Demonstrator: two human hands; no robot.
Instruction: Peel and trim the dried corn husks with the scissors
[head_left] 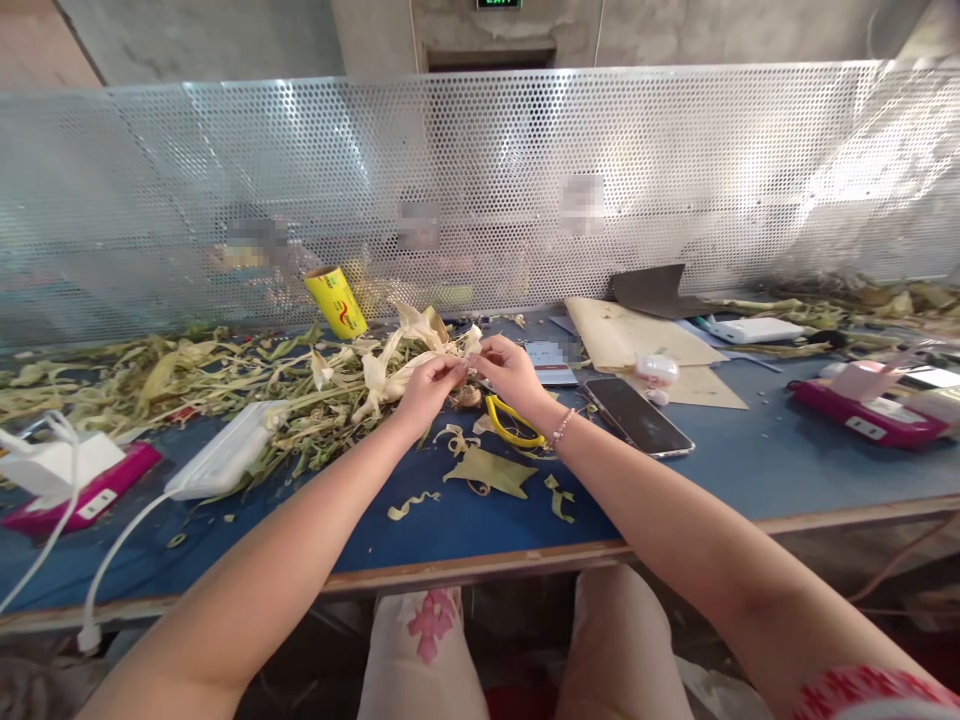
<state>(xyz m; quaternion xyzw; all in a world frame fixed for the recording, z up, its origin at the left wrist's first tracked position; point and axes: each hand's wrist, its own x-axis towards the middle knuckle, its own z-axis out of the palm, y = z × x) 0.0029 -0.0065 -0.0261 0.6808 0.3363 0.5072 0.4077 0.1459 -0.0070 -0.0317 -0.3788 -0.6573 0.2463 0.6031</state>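
My left hand (433,388) and my right hand (513,370) meet over the middle of the table, fingertips pinched close together. Between them is a small pale piece of dried husk (472,342); its lower part is hidden by the fingers. Larger cream-coloured dried husks (381,372) lie on a heap of greenish dry leaves (300,425) just left of my left hand. Beneath my right hand lie scissors with yellow handles (514,428), their blades not visible. Husk scraps (491,470) are scattered on the blue tabletop (465,545) below my hands.
A yellow cardboard tube (336,302) leans near the perforated metal screen (487,150). To the right are a phone (637,415), an earbud case (657,369), brown paper (637,335) and a magenta power strip (862,412). On the left are a white power bank (225,450) and another strip (142,465).
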